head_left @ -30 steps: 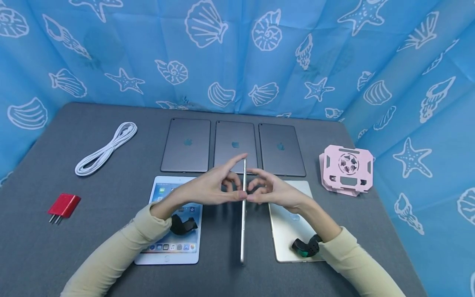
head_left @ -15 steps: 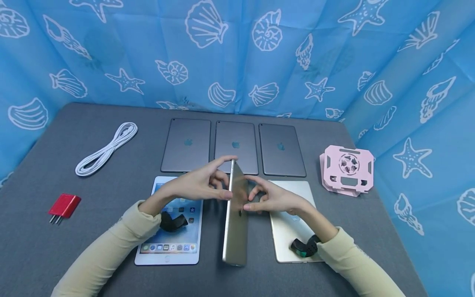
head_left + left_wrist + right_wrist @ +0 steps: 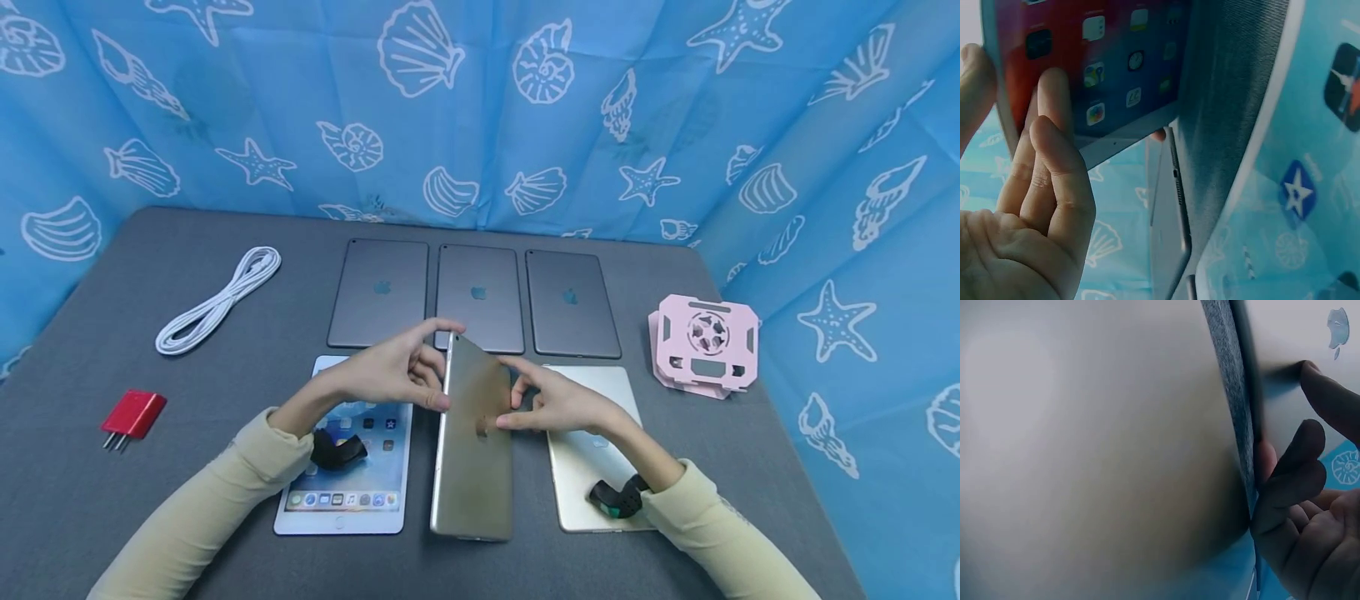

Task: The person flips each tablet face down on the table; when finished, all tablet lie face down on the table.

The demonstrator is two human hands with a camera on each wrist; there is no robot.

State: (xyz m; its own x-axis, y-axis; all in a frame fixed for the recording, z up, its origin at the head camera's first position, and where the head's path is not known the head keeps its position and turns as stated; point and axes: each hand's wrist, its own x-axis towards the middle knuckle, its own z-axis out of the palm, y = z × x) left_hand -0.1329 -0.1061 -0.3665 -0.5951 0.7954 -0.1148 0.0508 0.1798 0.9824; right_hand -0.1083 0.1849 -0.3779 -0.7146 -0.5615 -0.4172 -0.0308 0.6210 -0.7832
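Note:
Between both hands a gold-backed tablet [image 3: 474,479] stands tilted, its back turned up and to the right. My left hand [image 3: 393,365] grips its left edge, with the index finger at the top corner and the thumb on the edge. In the left wrist view the fingers of that hand [image 3: 1047,181] lie against the lit screen [image 3: 1129,62], which shows app icons. My right hand [image 3: 558,398] holds the far right side, index finger at the top edge and thumb on the back near the logo [image 3: 1337,328].
A white tablet with a lit screen [image 3: 345,523] lies under the left forearm, a gold-backed one [image 3: 592,467] under the right. Behind are three dark grey tablets [image 3: 381,317]. A white cable [image 3: 213,308] and red charger plug [image 3: 135,414] lie left, pink stands [image 3: 707,367] right.
The held tablet has turned from edge-on to showing its gold back, its left edge shifting left. The left hand has moved left and slightly down with it; the right hand has stayed nearly in place.

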